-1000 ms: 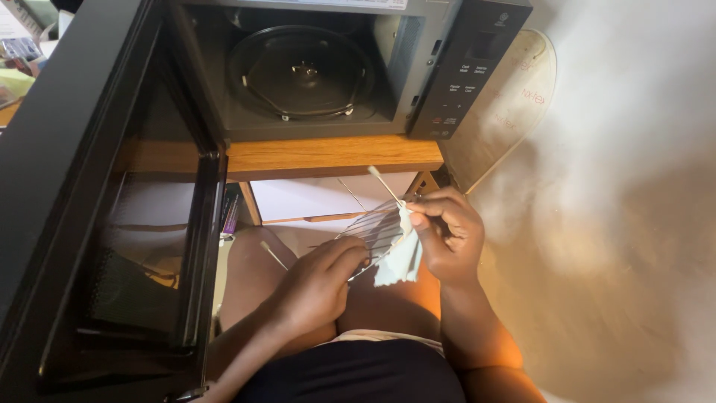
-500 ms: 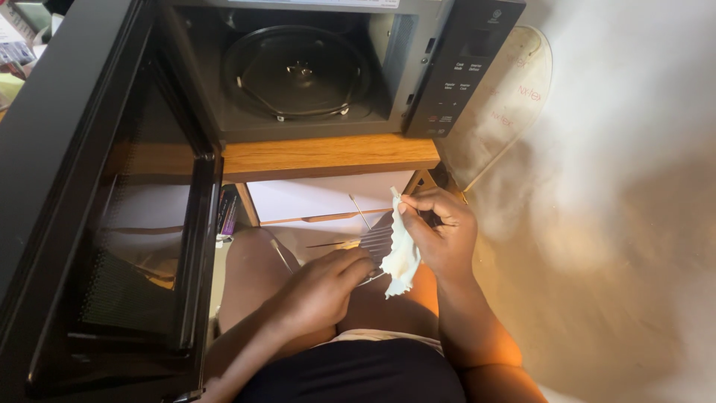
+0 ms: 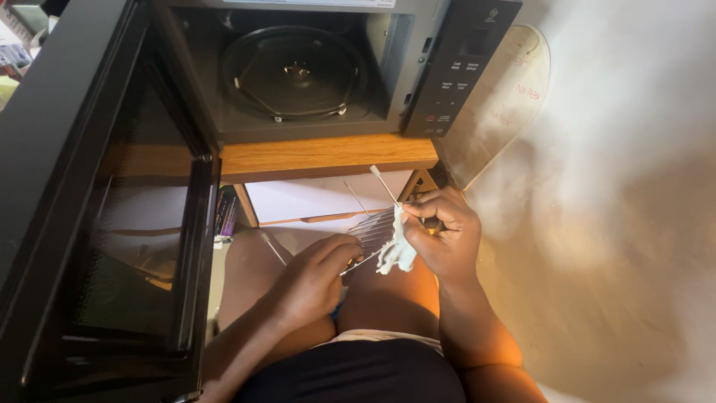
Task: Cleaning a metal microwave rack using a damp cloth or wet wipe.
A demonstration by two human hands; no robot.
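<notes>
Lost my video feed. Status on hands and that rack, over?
Left hand grips wire rack over the lap. Right hand presses pale cloth to rack's edge. Open microwave ahead, nothing blocking.

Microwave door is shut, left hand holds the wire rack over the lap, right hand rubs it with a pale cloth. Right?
Not quite. The head view shows the microwave door swung open, with the turntable visible inside. The rest stands: left hand holds the wire rack, right hand presses the pale cloth on it.
</notes>
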